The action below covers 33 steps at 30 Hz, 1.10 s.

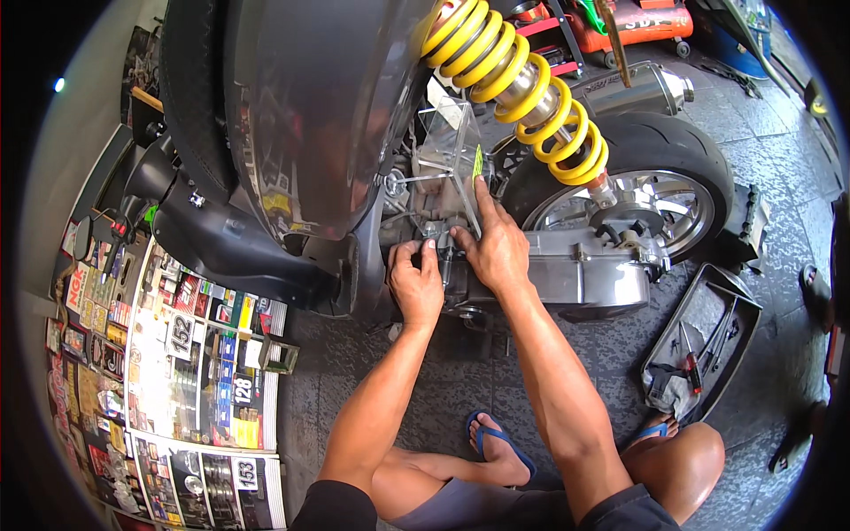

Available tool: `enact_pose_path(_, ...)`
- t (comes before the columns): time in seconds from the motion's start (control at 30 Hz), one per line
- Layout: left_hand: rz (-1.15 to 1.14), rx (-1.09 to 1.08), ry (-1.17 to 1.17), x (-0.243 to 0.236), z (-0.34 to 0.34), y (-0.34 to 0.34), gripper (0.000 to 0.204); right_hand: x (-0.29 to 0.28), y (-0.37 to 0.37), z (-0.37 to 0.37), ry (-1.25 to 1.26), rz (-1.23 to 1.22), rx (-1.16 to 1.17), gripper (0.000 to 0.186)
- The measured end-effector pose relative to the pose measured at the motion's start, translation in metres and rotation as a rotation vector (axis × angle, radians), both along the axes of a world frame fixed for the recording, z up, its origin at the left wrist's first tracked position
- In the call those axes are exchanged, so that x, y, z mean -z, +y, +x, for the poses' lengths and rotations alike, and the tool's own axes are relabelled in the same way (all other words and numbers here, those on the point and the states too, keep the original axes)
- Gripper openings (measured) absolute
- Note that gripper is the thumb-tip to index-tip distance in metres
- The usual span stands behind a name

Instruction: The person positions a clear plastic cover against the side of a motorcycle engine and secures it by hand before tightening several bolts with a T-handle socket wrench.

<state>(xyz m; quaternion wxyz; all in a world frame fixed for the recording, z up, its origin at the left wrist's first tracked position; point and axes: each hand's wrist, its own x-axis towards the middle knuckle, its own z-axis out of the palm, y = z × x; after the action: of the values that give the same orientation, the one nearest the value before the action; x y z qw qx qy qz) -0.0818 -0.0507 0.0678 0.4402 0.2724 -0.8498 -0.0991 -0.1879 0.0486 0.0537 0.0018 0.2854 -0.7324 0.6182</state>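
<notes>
Rear wheel: tyre dark but legible, grooves discernible.
Floor: brightest right of the wheel, pale cool glare on the tiles; dimmer grey below-left of it.
Engine case: just below-left of the wheel, metallic sheen on its top, deep shadow underneath.
Body panel: left of the wheel, dark, glossy, with hazy reflections.
Display cabinet: far left and below the wheel, burnt out white in patches; its straight edges bow.
Left hand, right hand: left of the wheel, well lit, fairly crisp.
Fisheye border: black all around, detail softening toward it.
</notes>
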Motion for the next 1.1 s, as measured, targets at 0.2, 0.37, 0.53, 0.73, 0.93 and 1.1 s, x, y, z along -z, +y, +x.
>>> enact_pose_path(0.2, -0.038, -0.009, -0.048, -0.003, 0.001, 0.004, 0.023, -0.003, 0.004, -0.001, -0.042, -0.008, -0.006, 0.087)
enact_pose_path(0.37, 0.147, -0.072, -0.04, -0.006, -0.004, -0.003, 0.021, -0.002, 0.004, 0.0, -0.028, -0.018, 0.018, 0.084)
enact_pose_path(0.53, 0.586, -0.019, 0.076, -0.008, -0.006, -0.013, 0.021, -0.005, 0.007, 0.0, -0.058, -0.015, -0.002, 0.083)
enact_pose_path(0.73, 0.339, -0.065, -0.089, -0.015, -0.008, -0.005, 0.026, -0.002, 0.009, -0.002, -0.078, -0.032, 0.006, 0.08)
enact_pose_path(0.93, 0.331, -0.06, -0.123, -0.02, -0.008, -0.005, 0.03, 0.0, 0.008, -0.002, -0.072, -0.063, 0.021, 0.079)
enact_pose_path(1.1, 0.336, -0.043, -0.073, -0.015, -0.01, -0.005, 0.029, -0.002, 0.008, -0.004, -0.092, -0.049, -0.005, 0.079)
